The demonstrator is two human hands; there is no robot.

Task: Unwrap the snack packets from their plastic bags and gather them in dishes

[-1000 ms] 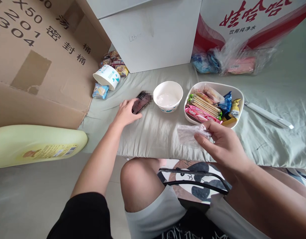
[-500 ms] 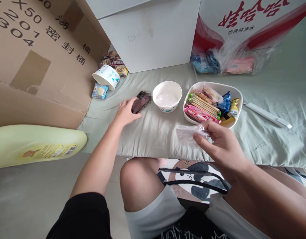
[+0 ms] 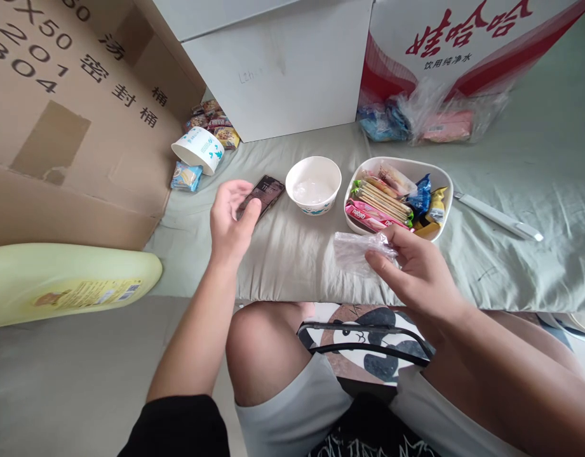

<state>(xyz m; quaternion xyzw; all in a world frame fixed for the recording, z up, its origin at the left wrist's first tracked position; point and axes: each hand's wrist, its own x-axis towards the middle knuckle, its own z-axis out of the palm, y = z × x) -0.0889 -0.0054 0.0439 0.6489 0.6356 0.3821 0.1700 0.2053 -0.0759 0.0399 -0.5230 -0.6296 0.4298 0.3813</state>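
Observation:
My left hand (image 3: 229, 219) hovers just above the green sheet, fingers apart and empty, beside a dark phone (image 3: 264, 193) that lies flat. My right hand (image 3: 418, 270) pinches a crumpled clear plastic wrapper (image 3: 354, 252) in front of a white oval dish (image 3: 442, 174) full of wrapped snacks. A white bowl (image 3: 314, 185) with something pale inside stands between the phone and the dish.
A tipped paper cup (image 3: 199, 149) and small snack packs (image 3: 186, 175) lie at the back left by a big cardboard box (image 3: 73, 108). A white box (image 3: 282, 70), a red-and-white carton (image 3: 458, 44), a plastic bag (image 3: 425, 117), a white knife-like tool (image 3: 497, 217) and a yellow container (image 3: 68, 282) surround the area.
My left hand has lifted off the phone and drawn back a little, fingers now spread. My right hand still holds the wrapper in about the same place.

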